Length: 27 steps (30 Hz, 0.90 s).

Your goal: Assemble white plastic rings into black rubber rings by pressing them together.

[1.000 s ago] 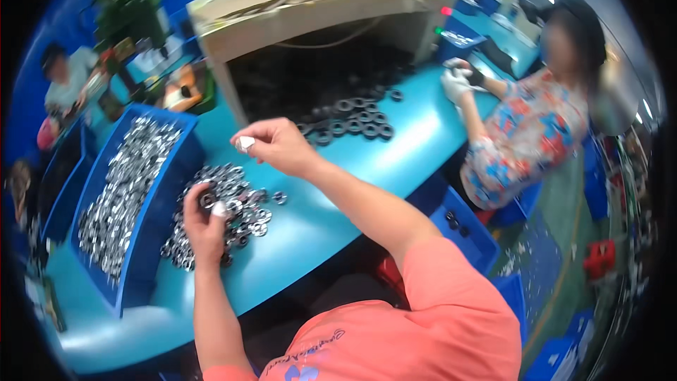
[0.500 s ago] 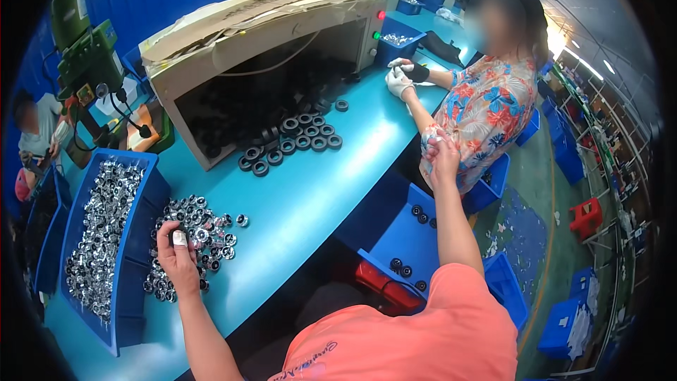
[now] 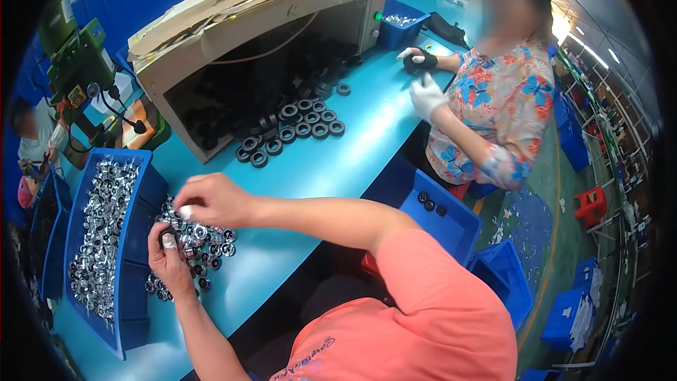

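Bright, even overhead light; glare at upper right, heavy fisheye bending and black vignette at the rim

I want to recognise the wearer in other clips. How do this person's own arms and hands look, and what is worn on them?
Both forearms are bare, no gloves. A short salmon-orange sleeve covers the right upper arm. The left hand has pale tape or a cot on one fingertip; the right hand has a similar pale wrap on a fingertip.

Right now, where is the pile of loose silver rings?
In the head view it lies lower left on the teal table, beside the blue bin of more rings, with the silver rings under both the left hand and right hand.
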### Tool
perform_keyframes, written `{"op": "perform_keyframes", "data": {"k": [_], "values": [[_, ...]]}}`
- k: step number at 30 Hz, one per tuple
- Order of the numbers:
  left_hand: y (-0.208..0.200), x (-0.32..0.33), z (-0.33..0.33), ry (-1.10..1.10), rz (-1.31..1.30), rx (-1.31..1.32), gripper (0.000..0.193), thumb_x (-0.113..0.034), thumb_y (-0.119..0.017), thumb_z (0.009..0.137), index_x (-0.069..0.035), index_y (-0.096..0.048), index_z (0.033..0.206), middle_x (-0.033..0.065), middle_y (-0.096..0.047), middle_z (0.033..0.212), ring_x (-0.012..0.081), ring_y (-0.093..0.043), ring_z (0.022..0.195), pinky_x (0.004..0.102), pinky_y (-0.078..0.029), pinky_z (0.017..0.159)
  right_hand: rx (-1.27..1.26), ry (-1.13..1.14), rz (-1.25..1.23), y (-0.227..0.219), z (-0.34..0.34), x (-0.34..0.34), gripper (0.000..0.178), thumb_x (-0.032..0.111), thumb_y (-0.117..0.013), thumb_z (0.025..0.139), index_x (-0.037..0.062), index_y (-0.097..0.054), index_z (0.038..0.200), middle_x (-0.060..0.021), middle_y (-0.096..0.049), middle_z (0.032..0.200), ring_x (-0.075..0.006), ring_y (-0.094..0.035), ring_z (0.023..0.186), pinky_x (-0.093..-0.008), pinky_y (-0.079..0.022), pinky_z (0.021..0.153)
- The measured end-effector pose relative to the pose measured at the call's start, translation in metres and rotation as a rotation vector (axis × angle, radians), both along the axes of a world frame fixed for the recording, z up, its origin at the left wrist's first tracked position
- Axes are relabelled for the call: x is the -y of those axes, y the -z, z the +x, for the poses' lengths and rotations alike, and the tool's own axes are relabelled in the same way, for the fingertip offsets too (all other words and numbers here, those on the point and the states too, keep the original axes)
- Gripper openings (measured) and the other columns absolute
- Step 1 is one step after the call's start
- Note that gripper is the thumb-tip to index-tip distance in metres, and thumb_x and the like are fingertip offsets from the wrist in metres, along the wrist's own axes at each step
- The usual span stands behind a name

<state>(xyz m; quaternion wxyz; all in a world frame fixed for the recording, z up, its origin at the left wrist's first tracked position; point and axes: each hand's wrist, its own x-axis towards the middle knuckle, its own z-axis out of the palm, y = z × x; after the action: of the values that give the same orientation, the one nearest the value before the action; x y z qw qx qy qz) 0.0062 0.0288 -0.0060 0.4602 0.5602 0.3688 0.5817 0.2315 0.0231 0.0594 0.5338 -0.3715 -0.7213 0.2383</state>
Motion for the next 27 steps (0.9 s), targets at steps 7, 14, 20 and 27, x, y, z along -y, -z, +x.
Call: {"op": "perform_keyframes", "data": {"k": [7,14,20,27], "values": [[0.002,-0.004,0.004,-0.008,-0.035,-0.036,0.029,-0.021,-0.052,0.111,-0.009,-0.06,0.136,-0.0062,-0.058,0.089,-0.0006,-0.041,0.064,0.017,-0.031,0.052,-0.153,-0.073,-0.084,0.027,-0.056,-0.037,0.025,0.014,-0.072,0.089,0.0032,-0.072,0.111,-0.0092,-0.072,0.093,-0.0192,-0.071,0.083,-0.0324,-0.057,0.077],[0.005,-0.004,0.007,0.052,0.037,-0.111,0.033,-0.02,-0.047,0.112,-0.006,-0.057,0.14,-0.0022,-0.061,0.097,0.0003,-0.046,0.067,0.0169,-0.034,0.054,-0.315,-0.173,-0.274,0.043,-0.05,-0.032,0.025,0.015,-0.072,0.091,0.002,-0.071,0.112,-0.0092,-0.075,0.098,-0.0169,-0.072,0.088,-0.0311,-0.058,0.079],[0.005,-0.009,0.011,-0.033,0.023,-0.019,0.03,-0.016,-0.049,0.111,-0.006,-0.059,0.137,0.0,-0.064,0.115,0.0,-0.055,0.082,0.0126,-0.04,0.064,-0.249,-0.126,-0.132,0.046,-0.053,-0.029,0.027,0.016,-0.075,0.087,0.0022,-0.072,0.11,-0.0096,-0.074,0.097,-0.0169,-0.071,0.082,-0.0311,-0.057,0.075],[-0.005,0.001,0.014,0.071,0.006,-0.094,0.039,-0.013,-0.052,0.108,-0.006,-0.05,0.146,0.0055,-0.062,0.124,0.0033,-0.051,0.077,0.0176,-0.039,0.061,-0.252,-0.148,-0.308,0.046,-0.049,-0.032,0.025,0.017,-0.075,0.089,0.0028,-0.073,0.109,-0.0078,-0.075,0.097,-0.0154,-0.071,0.084,-0.0307,-0.057,0.078]]}}
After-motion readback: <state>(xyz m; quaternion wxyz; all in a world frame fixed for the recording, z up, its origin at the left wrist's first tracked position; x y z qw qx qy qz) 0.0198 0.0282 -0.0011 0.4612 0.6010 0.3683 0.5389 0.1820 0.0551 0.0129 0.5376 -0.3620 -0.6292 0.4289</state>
